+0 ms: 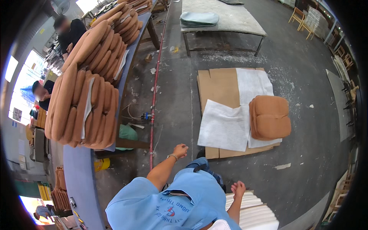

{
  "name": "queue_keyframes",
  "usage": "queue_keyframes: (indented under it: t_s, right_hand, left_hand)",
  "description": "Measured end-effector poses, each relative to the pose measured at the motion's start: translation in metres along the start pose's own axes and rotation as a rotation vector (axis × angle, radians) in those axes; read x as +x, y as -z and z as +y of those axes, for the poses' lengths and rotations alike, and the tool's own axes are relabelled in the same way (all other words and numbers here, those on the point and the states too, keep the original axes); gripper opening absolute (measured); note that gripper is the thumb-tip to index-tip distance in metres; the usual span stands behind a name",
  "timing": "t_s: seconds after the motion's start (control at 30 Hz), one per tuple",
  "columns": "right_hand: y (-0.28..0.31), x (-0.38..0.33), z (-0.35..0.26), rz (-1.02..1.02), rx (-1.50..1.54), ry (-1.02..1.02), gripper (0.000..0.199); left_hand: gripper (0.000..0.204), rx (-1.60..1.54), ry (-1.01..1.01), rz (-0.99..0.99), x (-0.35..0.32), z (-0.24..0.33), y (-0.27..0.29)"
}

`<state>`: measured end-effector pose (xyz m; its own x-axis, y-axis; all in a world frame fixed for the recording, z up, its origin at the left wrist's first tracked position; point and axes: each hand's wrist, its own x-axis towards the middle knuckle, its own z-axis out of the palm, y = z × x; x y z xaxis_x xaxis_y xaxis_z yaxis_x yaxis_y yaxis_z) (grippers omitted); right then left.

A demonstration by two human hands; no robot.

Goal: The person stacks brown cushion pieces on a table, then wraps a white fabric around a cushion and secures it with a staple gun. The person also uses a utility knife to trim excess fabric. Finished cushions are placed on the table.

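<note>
My left hand hangs over the grey floor near the red floor line, its wrist in a bracelet. Its fingers are loosely curled and slightly apart, with nothing seen in them. Lower right, my right hand is also bent loosely and empty, above a stack of white padded sheets beside my body. Ahead of me, brown cushions sit piled on white fabric sheets, which lie over flattened cardboard on the floor. Neither hand touches the cushions or the sheets.
A long blue-topped table at left carries tall stacks of brown cushions. Two people stand beyond it. A white table with pale green pads stands ahead. A yellow bucket and a green bag are by the left table.
</note>
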<state>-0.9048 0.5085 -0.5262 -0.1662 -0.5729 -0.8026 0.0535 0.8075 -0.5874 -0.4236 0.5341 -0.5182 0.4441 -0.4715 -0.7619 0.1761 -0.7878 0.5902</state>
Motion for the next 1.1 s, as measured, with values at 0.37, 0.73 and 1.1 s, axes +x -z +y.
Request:
queue_keyframes:
  t_s: [0.37, 0.73, 1.1]
  right_hand:
    - [0.220, 0.094, -0.107, 0.170, -0.100, -0.150, 0.023]
    - [0.236, 0.533, -0.406, 0.184, -0.555, 0.369, 0.036]
    - [0.156, 0.666, -0.500, -0.052, -0.581, 0.298, 0.079]
  left_hand:
    - [0.040, -0.078, -0.081, -0.268, 0.032, 0.192, -0.253]
    - [0.062, 0.080, 0.068, -0.061, 0.196, 0.248, -0.481]
    - [0.066, -0.164, -0.001, 0.119, 0.271, 0.247, -0.636]
